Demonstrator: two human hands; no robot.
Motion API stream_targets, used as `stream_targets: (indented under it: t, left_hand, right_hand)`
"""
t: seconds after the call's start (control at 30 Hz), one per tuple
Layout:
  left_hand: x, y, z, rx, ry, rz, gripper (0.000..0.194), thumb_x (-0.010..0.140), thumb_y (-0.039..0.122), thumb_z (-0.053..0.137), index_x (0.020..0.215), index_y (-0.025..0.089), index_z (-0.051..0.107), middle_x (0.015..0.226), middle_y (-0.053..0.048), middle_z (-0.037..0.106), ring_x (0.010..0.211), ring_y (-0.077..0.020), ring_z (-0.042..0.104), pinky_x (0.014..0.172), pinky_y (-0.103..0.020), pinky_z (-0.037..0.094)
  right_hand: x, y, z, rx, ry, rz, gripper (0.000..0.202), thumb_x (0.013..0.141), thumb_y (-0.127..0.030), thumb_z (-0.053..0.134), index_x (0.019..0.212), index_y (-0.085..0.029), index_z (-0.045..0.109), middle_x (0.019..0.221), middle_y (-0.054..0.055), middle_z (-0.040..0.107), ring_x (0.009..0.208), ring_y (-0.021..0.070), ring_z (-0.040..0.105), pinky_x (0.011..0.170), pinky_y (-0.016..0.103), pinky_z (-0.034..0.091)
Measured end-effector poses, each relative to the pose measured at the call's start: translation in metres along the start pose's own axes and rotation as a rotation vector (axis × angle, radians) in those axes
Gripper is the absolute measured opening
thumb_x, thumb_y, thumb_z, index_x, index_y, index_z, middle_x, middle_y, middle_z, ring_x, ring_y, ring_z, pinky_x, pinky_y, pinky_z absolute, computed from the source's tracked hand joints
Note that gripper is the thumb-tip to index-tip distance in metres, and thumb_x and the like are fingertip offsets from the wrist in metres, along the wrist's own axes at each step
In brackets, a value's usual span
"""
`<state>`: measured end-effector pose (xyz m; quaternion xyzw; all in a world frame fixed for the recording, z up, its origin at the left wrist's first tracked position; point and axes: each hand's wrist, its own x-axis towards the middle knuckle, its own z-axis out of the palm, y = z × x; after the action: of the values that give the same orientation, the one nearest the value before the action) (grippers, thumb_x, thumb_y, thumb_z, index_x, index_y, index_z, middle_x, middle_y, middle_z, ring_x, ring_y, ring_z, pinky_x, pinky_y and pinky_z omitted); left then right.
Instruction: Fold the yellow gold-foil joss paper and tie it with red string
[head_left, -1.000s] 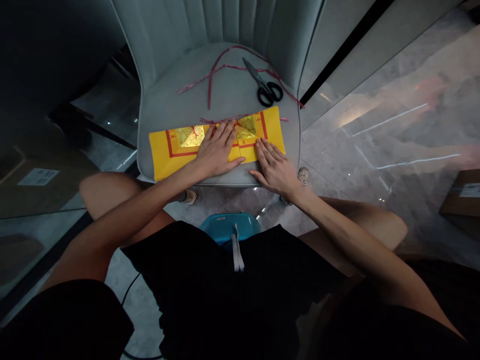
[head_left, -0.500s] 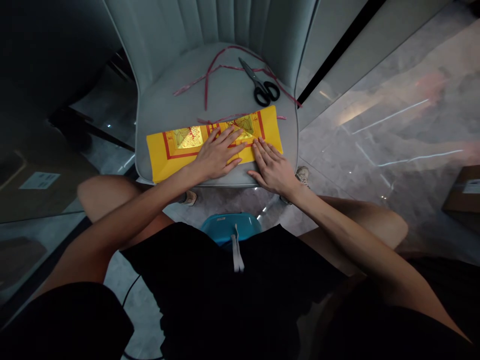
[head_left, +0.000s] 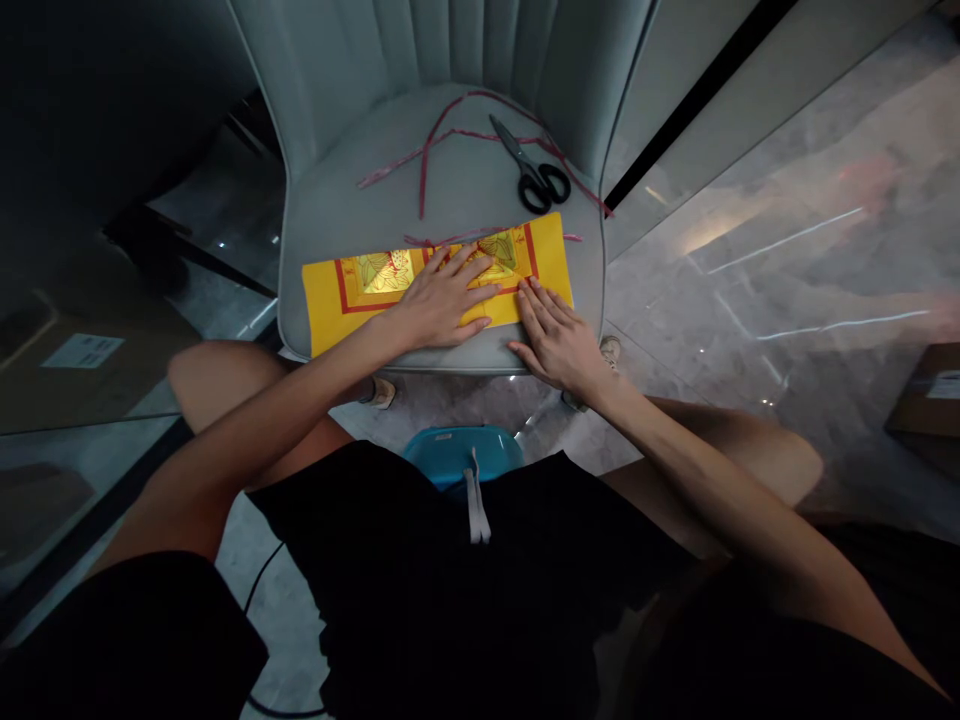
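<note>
A folded yellow paper with red borders and gold printed panels lies across the front of the grey chair seat. My left hand rests flat on its middle, fingers spread. At the paper's front right edge, my right hand lies with its fingers stretched out, fingertips on the paper and thumb over the seat edge. Behind the paper are black-handled scissors, their blades closed, and pink-red ribbon strands. Another strand runs along the paper's back edge, partly hidden.
Below the seat, a blue plastic stool or box shows between my legs. A cardboard box is at the left, another at the far right. The chair's backrest rises behind.
The whole view has shifted slightly, so the chair and the things on it appear a little further right. Both hands keep nearly the same places on the yellow paper.
</note>
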<state>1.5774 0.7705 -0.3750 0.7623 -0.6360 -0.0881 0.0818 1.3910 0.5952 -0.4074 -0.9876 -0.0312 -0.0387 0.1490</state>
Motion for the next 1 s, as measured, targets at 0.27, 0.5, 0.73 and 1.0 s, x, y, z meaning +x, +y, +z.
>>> stream_targets:
  t: [0.27, 0.5, 0.73, 1.0]
  left_hand:
    - [0.001, -0.003, 0.008, 0.007, 0.032, 0.009, 0.049, 0.099, 0.045, 0.059, 0.146, 0.031, 0.064, 0.164, -0.008, 0.051, 0.158, -0.0371, 0.036, 0.128, -0.061, 0.026]
    - [0.001, -0.005, 0.009, -0.001, 0.022, 0.012, 0.051, 0.099, 0.045, 0.061, 0.148, 0.031, 0.062, 0.168, -0.009, 0.046, 0.158, -0.0396, 0.034, 0.128, -0.063, 0.023]
    - [0.0, -0.007, 0.013, -0.015, 0.048, 0.026, 0.048, 0.101, 0.048, 0.055, 0.144, 0.029, 0.063, 0.167, -0.009, 0.048, 0.159, -0.0381, 0.034, 0.127, -0.064, 0.025]
    - [0.002, -0.003, 0.003, -0.009, -0.025, 0.01, 0.053, 0.1, 0.049, 0.052, 0.146, 0.023, 0.063, 0.168, -0.016, 0.045, 0.158, -0.0416, 0.034, 0.126, -0.065, 0.025]
  right_hand:
    - [-0.007, 0.002, -0.002, -0.035, -0.02, 0.015, 0.083, 0.109, -0.063, 0.018, 0.169, -0.007, 0.029, 0.171, 0.02, 0.038, 0.163, 0.0324, 0.031, 0.132, 0.056, 0.03]
    - [-0.024, 0.011, -0.003, -0.023, -0.008, 0.029, 0.079, 0.11, -0.06, 0.02, 0.17, -0.009, 0.027, 0.17, 0.019, 0.04, 0.163, 0.0327, 0.03, 0.133, 0.061, 0.026]
    - [-0.043, 0.022, -0.003, -0.059, 0.016, 0.04, 0.074, 0.111, -0.056, 0.019, 0.17, -0.012, 0.029, 0.169, 0.017, 0.043, 0.163, 0.0332, 0.03, 0.133, 0.064, 0.022]
    - [-0.059, 0.03, 0.002, -0.071, 0.077, 0.029, 0.07, 0.112, -0.052, 0.02, 0.172, -0.016, 0.023, 0.168, 0.015, 0.046, 0.161, 0.0322, 0.035, 0.132, 0.064, 0.024]
